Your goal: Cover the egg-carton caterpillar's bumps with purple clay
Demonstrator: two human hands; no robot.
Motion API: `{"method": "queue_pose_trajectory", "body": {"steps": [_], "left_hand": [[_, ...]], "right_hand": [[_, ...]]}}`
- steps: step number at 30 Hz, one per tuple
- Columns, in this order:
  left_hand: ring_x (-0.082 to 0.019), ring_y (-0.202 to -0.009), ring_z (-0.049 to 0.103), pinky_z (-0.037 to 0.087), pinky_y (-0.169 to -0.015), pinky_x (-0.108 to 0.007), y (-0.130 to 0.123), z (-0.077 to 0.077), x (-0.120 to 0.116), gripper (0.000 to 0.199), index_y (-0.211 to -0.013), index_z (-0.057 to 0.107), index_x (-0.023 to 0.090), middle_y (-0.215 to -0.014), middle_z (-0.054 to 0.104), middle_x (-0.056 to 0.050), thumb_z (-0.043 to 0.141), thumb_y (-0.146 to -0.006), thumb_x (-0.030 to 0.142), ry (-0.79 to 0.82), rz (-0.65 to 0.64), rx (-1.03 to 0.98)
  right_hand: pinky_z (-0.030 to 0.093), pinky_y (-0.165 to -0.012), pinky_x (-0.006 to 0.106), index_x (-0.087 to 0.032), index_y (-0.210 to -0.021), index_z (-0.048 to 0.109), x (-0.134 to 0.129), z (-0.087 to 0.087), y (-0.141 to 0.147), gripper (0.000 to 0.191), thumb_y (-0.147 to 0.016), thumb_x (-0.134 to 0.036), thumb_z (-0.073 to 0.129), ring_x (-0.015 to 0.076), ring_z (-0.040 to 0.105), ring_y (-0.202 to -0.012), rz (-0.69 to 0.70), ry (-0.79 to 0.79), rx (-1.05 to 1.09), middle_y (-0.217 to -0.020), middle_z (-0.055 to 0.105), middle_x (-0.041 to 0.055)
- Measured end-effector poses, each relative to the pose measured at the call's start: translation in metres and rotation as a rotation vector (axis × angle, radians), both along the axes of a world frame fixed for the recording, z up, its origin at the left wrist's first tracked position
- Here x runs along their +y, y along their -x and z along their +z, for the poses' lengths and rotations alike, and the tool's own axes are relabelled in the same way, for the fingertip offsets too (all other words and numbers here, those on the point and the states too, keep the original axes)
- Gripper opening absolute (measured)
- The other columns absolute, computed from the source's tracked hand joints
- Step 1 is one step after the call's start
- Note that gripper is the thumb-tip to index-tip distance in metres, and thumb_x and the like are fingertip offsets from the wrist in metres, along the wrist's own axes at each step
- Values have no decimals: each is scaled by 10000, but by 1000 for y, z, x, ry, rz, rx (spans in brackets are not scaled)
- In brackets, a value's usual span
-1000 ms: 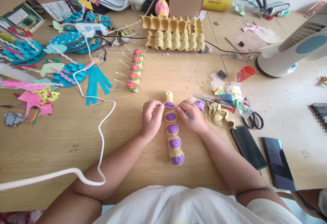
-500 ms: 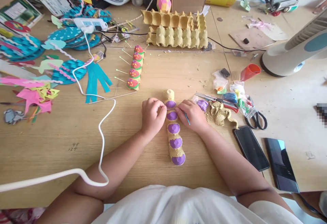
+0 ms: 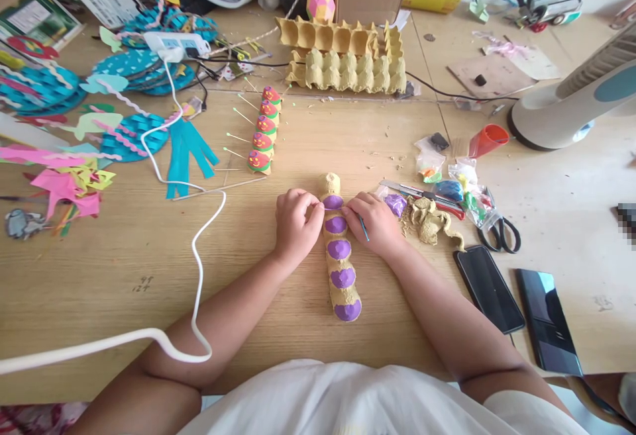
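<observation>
A strip cut from an egg carton (image 3: 348,294) lies lengthwise before me, its bumps capped with purple clay (image 3: 339,249). On its left side, my left hand (image 3: 298,223) is closed in a pinch, fingertips at the edge of the purple cap near the far end. My right hand (image 3: 375,223) is closed opposite, thumb and forefinger against the same spot. A thin blue stick (image 3: 364,228) pokes out from under its fingers. The exact contact at the fingertips is too small to make out. Just right of that hand lies a lump of purple clay (image 3: 396,204) in clear wrap.
A red-and-green decorated carton strip (image 3: 264,132) with pins stands farther off. Egg cartons (image 3: 355,71) sit at the back. To the right are a utility knife (image 3: 397,187), scissors (image 3: 501,233), torn carton scraps (image 3: 427,220) and two phones (image 3: 489,287). A white cable (image 3: 199,256) crosses the left.
Both hands keep almost the same pinch at the far purple cap. The whole view has shifted very slightly.
</observation>
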State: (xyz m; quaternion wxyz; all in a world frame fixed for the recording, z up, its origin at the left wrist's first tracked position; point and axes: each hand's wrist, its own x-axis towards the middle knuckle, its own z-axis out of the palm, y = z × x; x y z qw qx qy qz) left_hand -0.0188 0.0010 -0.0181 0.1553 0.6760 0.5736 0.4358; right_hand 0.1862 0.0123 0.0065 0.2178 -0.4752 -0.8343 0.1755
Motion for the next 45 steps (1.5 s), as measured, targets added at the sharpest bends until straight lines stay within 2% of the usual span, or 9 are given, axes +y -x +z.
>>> {"method": "queue_pose_trajectory", "body": {"steps": [7,20,26,33,39,45], "left_hand": [[-252,-974,612,419,-933,-424,-1,3,0,175,-787,576,248,-905,672,-37,621,-954,219,7,4,27],[-258,-967,601,411,-924,-425,0,0,0,169,-788,585,246,-913,672,-44,628,-949,216,-8,8,29],[-261,-970,605,412,-925,-429,1,0,1,169,-798,574,249,-914,678,-47,611,-963,231,5,9,23],[-264,-983,612,416,-939,-434,1,1,1,170,-816,564,251,-927,683,-50,608,-981,252,14,-1,51],[-270,-999,608,418,-957,-439,2,2,0,131,-857,569,254,-943,685,-50,622,-973,227,28,-1,79],[-263,-992,612,430,-961,-432,2,1,2,94,-924,580,250,-960,695,-48,655,-980,244,-3,22,73]], "right_hand": [[458,-814,383,-211,-895,676,-1,2,0,313,-1104,-331,476,256,612,-861,-19,-11,-9,-881,678,94],[466,-792,386,-216,-871,659,-1,0,-1,300,-1094,-326,492,252,607,-835,3,-49,41,-855,677,88],[477,-780,378,-223,-847,654,-2,0,-1,295,-1087,-311,507,235,609,-806,18,-67,150,-828,677,76],[496,-745,371,-219,-903,709,-1,-4,-3,245,-1067,-321,558,226,636,-797,-41,-91,296,-849,698,77],[520,-763,371,-220,-947,726,-4,-3,-2,178,-1042,-284,590,218,654,-791,25,-115,286,-858,721,71],[532,-773,371,-219,-963,734,-5,-3,0,187,-1043,-294,582,215,661,-795,35,-114,278,-866,729,72]]}}
